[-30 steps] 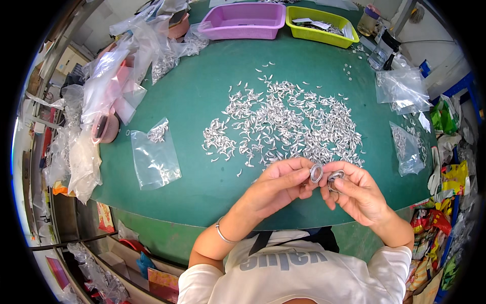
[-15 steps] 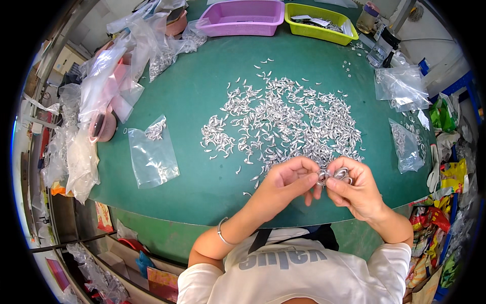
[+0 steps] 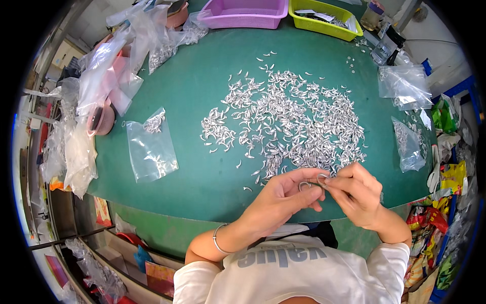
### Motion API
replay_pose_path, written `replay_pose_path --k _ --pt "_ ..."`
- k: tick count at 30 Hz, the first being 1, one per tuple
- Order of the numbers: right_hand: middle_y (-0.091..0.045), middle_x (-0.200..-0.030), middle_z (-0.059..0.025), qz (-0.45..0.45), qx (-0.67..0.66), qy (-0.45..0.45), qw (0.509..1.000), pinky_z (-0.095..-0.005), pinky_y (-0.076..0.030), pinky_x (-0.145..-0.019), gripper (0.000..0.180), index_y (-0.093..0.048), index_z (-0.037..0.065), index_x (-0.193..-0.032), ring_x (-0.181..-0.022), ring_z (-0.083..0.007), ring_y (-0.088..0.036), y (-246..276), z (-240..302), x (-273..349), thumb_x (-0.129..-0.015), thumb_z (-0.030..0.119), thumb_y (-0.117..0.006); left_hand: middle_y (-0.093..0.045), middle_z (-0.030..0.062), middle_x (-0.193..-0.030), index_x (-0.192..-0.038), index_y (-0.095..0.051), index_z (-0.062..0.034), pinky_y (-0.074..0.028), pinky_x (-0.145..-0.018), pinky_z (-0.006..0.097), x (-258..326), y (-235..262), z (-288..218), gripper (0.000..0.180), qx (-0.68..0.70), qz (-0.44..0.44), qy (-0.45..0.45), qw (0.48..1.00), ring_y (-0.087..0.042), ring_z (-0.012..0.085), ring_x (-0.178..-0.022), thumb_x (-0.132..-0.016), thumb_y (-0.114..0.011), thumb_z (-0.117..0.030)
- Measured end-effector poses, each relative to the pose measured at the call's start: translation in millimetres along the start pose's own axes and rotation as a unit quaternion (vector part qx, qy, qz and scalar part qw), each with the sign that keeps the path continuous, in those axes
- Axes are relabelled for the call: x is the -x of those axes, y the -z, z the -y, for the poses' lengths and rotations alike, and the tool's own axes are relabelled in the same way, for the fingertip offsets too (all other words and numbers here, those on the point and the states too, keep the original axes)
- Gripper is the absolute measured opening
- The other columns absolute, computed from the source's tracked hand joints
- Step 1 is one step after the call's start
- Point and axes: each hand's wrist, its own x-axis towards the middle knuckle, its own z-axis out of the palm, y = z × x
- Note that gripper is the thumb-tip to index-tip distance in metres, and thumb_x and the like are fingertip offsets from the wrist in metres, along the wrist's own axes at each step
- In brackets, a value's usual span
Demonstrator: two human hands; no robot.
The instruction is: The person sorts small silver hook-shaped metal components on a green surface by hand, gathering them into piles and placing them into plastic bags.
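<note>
Silvery curved metal pieces (image 3: 288, 119) lie in one broad heap, far too many to count, on the green desk (image 3: 202, 61). At the heap's near edge the left hand (image 3: 283, 195) and right hand (image 3: 357, 195) meet, fingertips pinched together on a small metal ring (image 3: 315, 181). To do this well, I judge the ring should stay steady in one hand while the other works at it, close over the desk. Left of the heap lies one clear bag (image 3: 151, 147); right of it, two more; beyond it, two baskets, purple (image 3: 243, 10) and yellow-green (image 3: 324, 12).
</note>
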Motion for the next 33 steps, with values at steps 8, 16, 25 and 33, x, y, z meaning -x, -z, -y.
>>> replay_pose_path --k 8,16,25,33 --pt "-0.051 -0.069 -0.0032 -0.002 -0.033 -0.032 0.999 -0.0209 -0.035 -0.041 0.027 -0.065 0.002 -0.092 -0.049 -0.0092 -0.047 -3 0 -1 -0.067 -0.005 -0.072 -0.058 0.0014 -0.098 -0.117 -0.054 -0.0007 -0.043 -0.069 0.02 -4 9 11 0.031 -0.045 0.003 -0.069 0.997 -0.051 0.0057 -0.081 -0.087 -0.061 -0.007" --pt "-0.049 -0.071 0.0006 0.004 -0.547 -0.427 0.72 -0.0162 -0.03 -0.045 0.022 -0.053 0.001 -0.109 -0.056 -0.0048 -0.042 14 1 -3 -0.088 0.007 -0.055 -0.057 0.0003 -0.098 -0.115 -0.054 -0.002 -0.042 -0.068 0.019 -4 11 13 0.03 -0.026 0.005 -0.09 0.996 -0.051 0.0047 -0.081 -0.087 -0.06 -0.007" --pt "-0.048 -0.102 -0.0105 -0.024 -0.685 -0.455 0.569 -0.0274 -0.039 -0.067 0.042 -0.046 0.0 -0.114 -0.079 -0.0187 -0.048 10 -7 -2 -0.072 -0.005 -0.045 -0.058 0.007 -0.101 -0.115 -0.053 -0.0003 -0.044 -0.07 0.024 -2 6 9 0.03 -0.025 -0.008 -0.091 0.996 -0.053 0.0098 -0.084 -0.086 -0.057 0.0" --pt "-0.051 -0.103 -0.0096 0.028 -0.642 -0.459 0.613 -0.0252 -0.04 -0.065 0.036 -0.045 -0.001 -0.115 -0.078 -0.0158 -0.05 12 2 1 -0.079 -0.005 -0.051 -0.06 0.0092 -0.1 -0.109 -0.056 0.0014 -0.049 -0.073 0.027 -3 7 10 0.023 -0.041 0.021 -0.096 0.994 -0.058 0.0139 -0.083 -0.086 -0.056 -0.001"
